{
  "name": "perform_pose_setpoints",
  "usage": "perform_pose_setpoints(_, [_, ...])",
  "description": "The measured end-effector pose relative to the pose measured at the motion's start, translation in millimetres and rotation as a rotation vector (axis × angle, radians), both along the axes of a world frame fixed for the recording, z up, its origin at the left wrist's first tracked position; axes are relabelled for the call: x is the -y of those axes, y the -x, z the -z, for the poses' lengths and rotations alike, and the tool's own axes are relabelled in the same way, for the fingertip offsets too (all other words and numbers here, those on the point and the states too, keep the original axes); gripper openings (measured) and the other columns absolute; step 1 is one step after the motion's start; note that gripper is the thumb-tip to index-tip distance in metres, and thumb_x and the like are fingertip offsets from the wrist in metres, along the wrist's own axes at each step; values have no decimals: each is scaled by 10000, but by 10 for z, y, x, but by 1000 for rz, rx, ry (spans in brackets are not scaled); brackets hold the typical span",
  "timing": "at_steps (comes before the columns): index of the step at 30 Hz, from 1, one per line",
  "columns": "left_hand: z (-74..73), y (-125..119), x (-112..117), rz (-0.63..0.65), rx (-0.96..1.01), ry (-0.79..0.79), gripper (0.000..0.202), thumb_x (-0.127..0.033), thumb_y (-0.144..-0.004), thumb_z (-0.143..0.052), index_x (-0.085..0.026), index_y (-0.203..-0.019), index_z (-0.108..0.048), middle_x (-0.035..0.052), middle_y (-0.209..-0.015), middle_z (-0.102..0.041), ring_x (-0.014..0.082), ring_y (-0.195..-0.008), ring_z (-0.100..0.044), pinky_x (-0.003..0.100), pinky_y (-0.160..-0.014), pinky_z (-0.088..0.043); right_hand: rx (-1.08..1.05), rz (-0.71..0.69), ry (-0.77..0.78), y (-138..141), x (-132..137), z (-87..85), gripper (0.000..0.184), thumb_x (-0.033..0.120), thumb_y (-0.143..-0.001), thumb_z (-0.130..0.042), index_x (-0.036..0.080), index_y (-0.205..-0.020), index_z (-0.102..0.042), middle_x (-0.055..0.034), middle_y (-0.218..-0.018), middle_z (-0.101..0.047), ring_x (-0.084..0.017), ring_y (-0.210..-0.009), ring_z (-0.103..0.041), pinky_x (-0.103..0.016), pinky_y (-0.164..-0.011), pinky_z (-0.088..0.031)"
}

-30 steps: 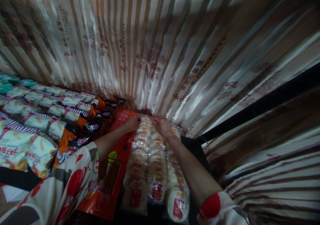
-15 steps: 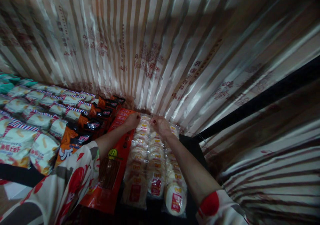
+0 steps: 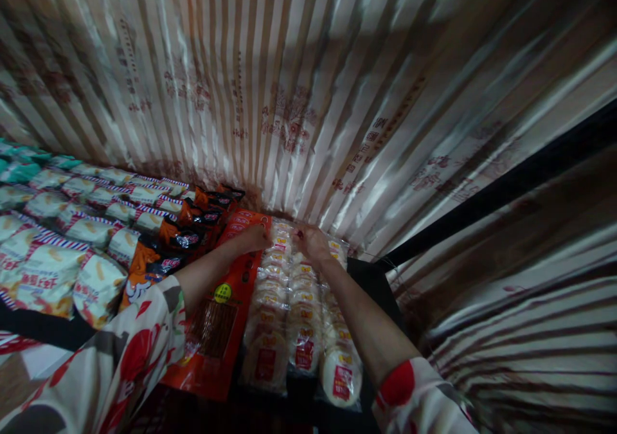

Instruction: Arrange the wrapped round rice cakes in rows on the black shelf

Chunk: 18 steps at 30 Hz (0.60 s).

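Note:
Clear packets of round, pale crackers (image 3: pixel 340 377) with red and yellow labels lie overlapping in three rows. At the far end of the left row is a cracker packet (image 3: pixel 281 231). My left hand (image 3: pixel 257 236) is closed at its left edge, with the fingers pinched together. At its right edge my right hand (image 3: pixel 311 244) is also closed, thumb and fingertips together. The dim light blurs the exact grip. Under my left forearm lies a large orange-red bag (image 3: pixel 205 366) with a window showing brown sticks.
To the left stand rows of white snack bags (image 3: pixel 51 276), orange and black bags (image 3: pixel 180 235), and green bags (image 3: pixel 22 171) farther off. A striped, printed foil sheet (image 3: pixel 289 99) hangs behind. A black bar (image 3: pixel 501 183) slants along the right.
The view has shifted slightly, so the goods on the left sit a little farther right. My left hand has curled a bit more, and both hands stay at the far end of the rows.

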State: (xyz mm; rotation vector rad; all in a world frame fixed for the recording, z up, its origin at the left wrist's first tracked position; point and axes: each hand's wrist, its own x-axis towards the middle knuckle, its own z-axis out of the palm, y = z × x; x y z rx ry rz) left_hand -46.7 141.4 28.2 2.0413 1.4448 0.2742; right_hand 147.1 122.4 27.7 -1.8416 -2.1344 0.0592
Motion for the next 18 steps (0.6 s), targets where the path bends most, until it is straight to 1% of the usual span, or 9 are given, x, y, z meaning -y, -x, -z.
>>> perform_pose_setpoints(3, [34,1,22,28,34,3,85,-119,-653,-582,-146,-580,-615,-31,-504,-546,106,-542,-524,178,-508,-362,8,12,11,10,9,-12,124,174,-786,-529,204,-793,-649,-21,-832,-668,-131,-763,-572,-216,-714,-398])
perform_pose_setpoints(9, [146,-17,40,-24,101,-60,132,-74,-678,-517,-133,-673,-634,-15,-603,-591,114,-620,-544,184,-549,-391,-41,16,13,3,23,0,110,188,-788,-546,211,-801,-653,-11,-807,-657,-126,-741,-568,-220,-721,-412])
perform_pose_setpoints(13, [151,-10,67,-30,127,-97,145,-66,-679,-502,-139,-674,-627,-12,-630,-601,109,-628,-538,190,-588,-412,-75,-42,-66,-37,37,12,111,171,-781,-557,202,-789,-663,-15,-802,-648,-139,-801,-568,-237,-783,-416])
perform_pose_setpoints(15, [145,-9,77,-33,134,-114,145,-66,-681,-502,-140,-675,-626,-7,-649,-609,112,-640,-539,197,-615,-422,-96,-80,-94,-55,64,2,125,170,-790,-552,202,-801,-673,-17,-807,-645,-138,-797,-569,-243,-792,-421])
perform_pose_setpoints(18, [142,-13,84,-42,144,-136,146,-69,-682,-502,-144,-689,-628,-4,-677,-617,117,-670,-544,206,-652,-434,-122,-158,-72,-66,121,-19,153,175,-810,-542,211,-813,-691,-20,-810,-653,-134,-776,-576,-247,-783,-431])
